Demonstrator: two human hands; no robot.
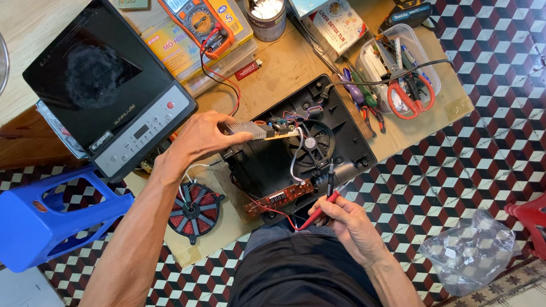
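The circuit board (271,129) with its ribbed heat sink sits tilted at the frame's centre above the open black cooker base (297,152), the left hand (202,138) pinching its edge. Lower centre, the right hand (343,218) grips red and black probes (324,197) together near the small display board (279,198).
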